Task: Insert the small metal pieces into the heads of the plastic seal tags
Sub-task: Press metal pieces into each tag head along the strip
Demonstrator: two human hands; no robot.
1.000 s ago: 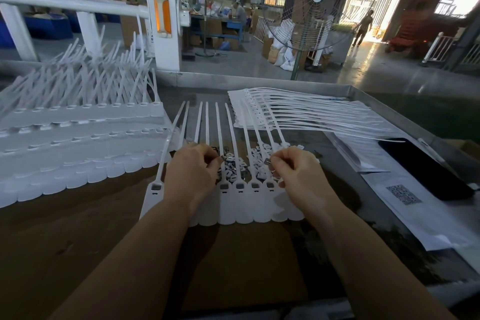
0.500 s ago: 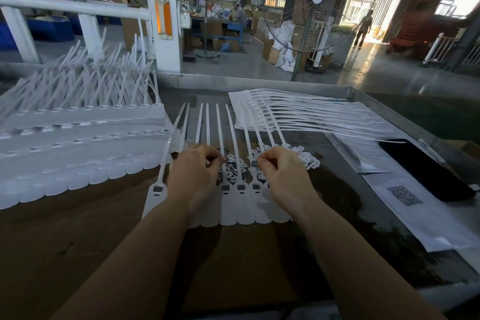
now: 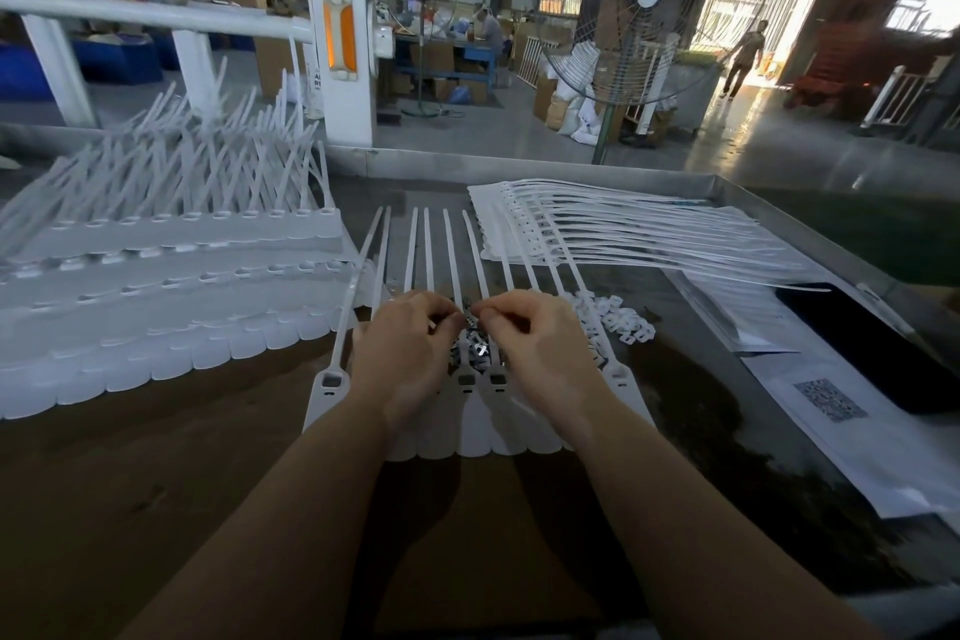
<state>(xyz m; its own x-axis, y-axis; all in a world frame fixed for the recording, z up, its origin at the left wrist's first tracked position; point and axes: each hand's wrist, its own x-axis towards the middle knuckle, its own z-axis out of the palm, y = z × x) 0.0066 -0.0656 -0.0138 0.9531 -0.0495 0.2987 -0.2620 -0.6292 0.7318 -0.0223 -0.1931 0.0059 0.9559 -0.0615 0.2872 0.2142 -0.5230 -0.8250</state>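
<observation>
Left hand: the left hand [image 3: 410, 348] lies knuckles up over the row of seal tags [image 3: 470, 382], fingers curled, tips together at the heap of metal pieces [image 3: 475, 353]; what they pinch cannot be told.
Right hand: the right hand [image 3: 540, 353] is curled likewise, its fingertips almost meeting the left's at 12 o'clock of the heap.
Seal tags: a joined white row flat on the counter [image 3: 156, 509], heads near the wrists, straps running toward 12 o'clock.
Metal pieces: a small shiny heap on the straps between both hands.
Stacks: finished tag stacks [image 3: 156, 286] at 9 o'clock; a fanned pile [image 3: 623, 234] at 2 o'clock.
</observation>
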